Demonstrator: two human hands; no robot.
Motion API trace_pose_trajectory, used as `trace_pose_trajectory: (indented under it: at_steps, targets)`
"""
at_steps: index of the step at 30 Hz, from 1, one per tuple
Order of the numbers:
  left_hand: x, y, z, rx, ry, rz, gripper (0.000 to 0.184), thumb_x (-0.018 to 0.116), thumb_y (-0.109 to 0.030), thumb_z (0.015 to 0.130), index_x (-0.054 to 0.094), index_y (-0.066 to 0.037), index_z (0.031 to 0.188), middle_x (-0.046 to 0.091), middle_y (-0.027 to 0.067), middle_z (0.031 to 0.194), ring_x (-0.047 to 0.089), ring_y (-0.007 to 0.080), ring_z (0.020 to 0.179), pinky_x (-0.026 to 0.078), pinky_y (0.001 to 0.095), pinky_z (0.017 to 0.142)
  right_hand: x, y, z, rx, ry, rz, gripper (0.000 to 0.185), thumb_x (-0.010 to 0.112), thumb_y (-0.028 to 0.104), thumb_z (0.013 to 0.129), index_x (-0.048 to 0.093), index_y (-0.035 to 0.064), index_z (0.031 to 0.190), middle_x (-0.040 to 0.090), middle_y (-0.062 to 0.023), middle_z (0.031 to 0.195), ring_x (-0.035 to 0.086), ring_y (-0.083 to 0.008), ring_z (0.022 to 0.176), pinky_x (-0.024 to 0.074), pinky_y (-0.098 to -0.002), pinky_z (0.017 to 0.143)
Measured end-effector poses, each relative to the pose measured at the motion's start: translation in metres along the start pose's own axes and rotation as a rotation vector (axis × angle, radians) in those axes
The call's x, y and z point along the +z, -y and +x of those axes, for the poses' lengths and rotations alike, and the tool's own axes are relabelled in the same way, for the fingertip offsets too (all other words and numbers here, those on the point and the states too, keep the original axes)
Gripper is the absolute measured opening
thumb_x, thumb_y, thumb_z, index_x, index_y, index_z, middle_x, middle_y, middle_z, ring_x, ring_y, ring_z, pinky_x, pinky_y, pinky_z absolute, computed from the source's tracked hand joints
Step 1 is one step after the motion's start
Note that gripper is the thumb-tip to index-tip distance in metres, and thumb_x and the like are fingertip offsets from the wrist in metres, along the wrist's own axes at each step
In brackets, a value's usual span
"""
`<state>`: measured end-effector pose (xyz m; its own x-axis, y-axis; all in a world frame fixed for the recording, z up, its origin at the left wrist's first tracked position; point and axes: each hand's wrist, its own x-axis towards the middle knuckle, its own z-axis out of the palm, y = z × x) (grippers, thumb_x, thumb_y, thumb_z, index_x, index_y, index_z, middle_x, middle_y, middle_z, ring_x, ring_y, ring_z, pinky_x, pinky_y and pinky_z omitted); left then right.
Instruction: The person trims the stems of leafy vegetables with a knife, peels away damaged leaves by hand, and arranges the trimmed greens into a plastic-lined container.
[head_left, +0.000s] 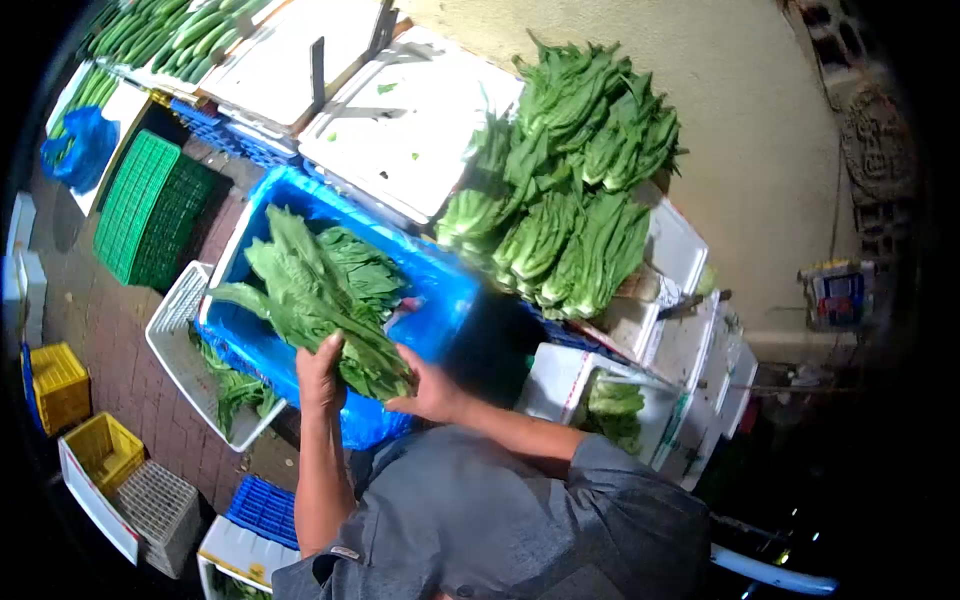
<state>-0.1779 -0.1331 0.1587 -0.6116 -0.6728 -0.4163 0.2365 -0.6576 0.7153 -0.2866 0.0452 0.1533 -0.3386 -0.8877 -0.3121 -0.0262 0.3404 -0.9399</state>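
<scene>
A bunch of long-leaf lettuce [318, 300] is between my hands, its leaves fanning away over a crate lined with blue plastic [448, 300]. My left hand [320, 374] grips the bunch from the left near its lower end, thumb on top. From the right, my right hand [432, 390] is closed around the butt end; some of its fingers are hidden under the leaves. More lettuce leaves [362, 268] lie inside the blue-lined crate, beyond the held bunch.
Stacked lettuce heads [575, 235] rise at the right beside a white foam lid [410, 120]. A white basket [178, 345] with loose leaves adjoins the crate's left side. Green crates [150, 210] and yellow crates [105, 450] stand on the brick floor. Foam boxes [560, 385] sit at right.
</scene>
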Motion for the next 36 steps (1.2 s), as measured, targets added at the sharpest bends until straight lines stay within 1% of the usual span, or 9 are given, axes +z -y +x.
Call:
trace_pose_trajectory:
  at_steps: [6, 12, 14, 16, 20, 22, 26, 28, 36]
  targets:
    - [0.193, 0.014, 0.059, -0.180, 0.417, 0.402, 0.040, 0.072, -0.015, 0.080, 0.063, 0.005, 0.114, 0.069, 0.0093, 0.102, 0.065, 0.0171, 0.086, 0.052, 0.0302, 0.078, -0.086, -0.005, -0.022, -0.251, -0.605, 0.147, 0.085, 0.082, 0.022, 0.077, 0.035, 0.0000, 0.145, 0.057, -0.0142, 0.130, 0.054, -0.0247, 0.122, 0.0404, -0.0379, 0.105]
    - [0.313, 0.091, 0.158, -0.090, 0.883, 0.672, 0.069, 0.076, -0.036, 0.079, 0.049, 0.005, 0.128, 0.065, 0.0170, 0.110, 0.063, 0.0238, 0.094, 0.052, 0.0349, 0.083, -0.176, -0.022, 0.010, -0.326, -0.971, 0.241, 0.044, 0.073, 0.015, 0.086, 0.050, 0.0044, 0.122, 0.062, -0.0034, 0.108, 0.059, -0.0110, 0.096, 0.0500, -0.0267, 0.076]
    - [0.327, 0.126, 0.189, 0.004, 0.866, 0.688, 0.082, 0.076, -0.043, 0.079, 0.043, 0.008, 0.135, 0.065, 0.0227, 0.114, 0.064, 0.0300, 0.103, 0.052, 0.0369, 0.089, -0.194, -0.036, 0.028, -0.245, -1.045, 0.346, 0.046, 0.074, 0.018, 0.086, 0.049, 0.0039, 0.122, 0.061, -0.0040, 0.108, 0.058, -0.0105, 0.096, 0.0499, -0.0254, 0.073]
    - [0.335, 0.119, 0.198, 0.151, 0.601, 1.293, 0.098, 0.075, -0.050, 0.077, 0.033, 0.010, 0.143, 0.062, 0.0315, 0.118, 0.063, 0.0383, 0.110, 0.050, 0.0428, 0.095, -0.204, -0.111, 0.065, -0.070, -1.080, 0.215, 0.048, 0.072, 0.021, 0.088, 0.047, 0.0018, 0.125, 0.058, -0.0094, 0.117, 0.057, -0.0124, 0.098, 0.0505, -0.0282, 0.071]
    - [0.291, 0.146, 0.212, 0.541, 0.351, 1.223, 0.062, 0.070, -0.035, 0.088, 0.054, 0.008, 0.130, 0.063, 0.0283, 0.120, 0.063, 0.0352, 0.112, 0.049, 0.0381, 0.096, -0.218, -0.168, 0.102, -0.079, -1.153, -0.481, 0.069, 0.076, 0.028, 0.084, 0.041, -0.0040, 0.136, 0.055, -0.0206, 0.127, 0.055, -0.0288, 0.111, 0.0440, -0.0403, 0.094]
    - [0.283, 0.129, 0.194, 0.268, 0.246, 1.138, 0.053, 0.068, -0.029, 0.091, 0.056, 0.008, 0.127, 0.064, 0.0270, 0.121, 0.063, 0.0341, 0.113, 0.048, 0.0381, 0.097, -0.213, -0.175, 0.103, -0.083, -1.133, -0.420, 0.076, 0.078, 0.029, 0.082, 0.040, -0.0056, 0.138, 0.054, -0.0241, 0.129, 0.054, -0.0349, 0.118, 0.0403, -0.0444, 0.104]
    - [0.282, 0.149, 0.211, 0.640, 0.247, 1.319, 0.060, 0.068, -0.033, 0.088, 0.052, 0.008, 0.129, 0.055, 0.0293, 0.130, 0.055, 0.0432, 0.118, 0.044, 0.0461, 0.101, -0.225, -0.110, 0.092, -0.047, -1.075, 0.450, 0.075, 0.075, 0.026, 0.084, 0.038, -0.0038, 0.141, 0.052, -0.0224, 0.134, 0.050, -0.0345, 0.123, 0.0369, -0.0443, 0.107]
    - [0.301, 0.162, 0.223, 0.734, 0.232, 1.397, 0.071, 0.068, -0.037, 0.087, 0.045, 0.009, 0.135, 0.045, 0.0328, 0.139, 0.050, 0.0466, 0.123, 0.041, 0.0478, 0.104, -0.221, -0.110, 0.088, -0.054, -1.100, 0.384, 0.078, 0.075, 0.027, 0.084, 0.035, -0.0034, 0.144, 0.049, -0.0223, 0.137, 0.048, -0.0340, 0.125, 0.0355, -0.0437, 0.109]
    - [0.331, 0.210, 0.274, 0.247, 0.236, 1.400, 0.096, 0.064, -0.050, 0.088, 0.021, 0.013, 0.146, 0.037, 0.0409, 0.141, 0.041, 0.0484, 0.131, 0.037, 0.0488, 0.109, -0.218, -0.129, 0.080, -0.017, -1.080, 0.267, 0.090, 0.072, 0.024, 0.086, 0.016, -0.0056, 0.151, 0.038, -0.0254, 0.146, 0.040, -0.0373, 0.132, 0.0301, -0.0443, 0.113]
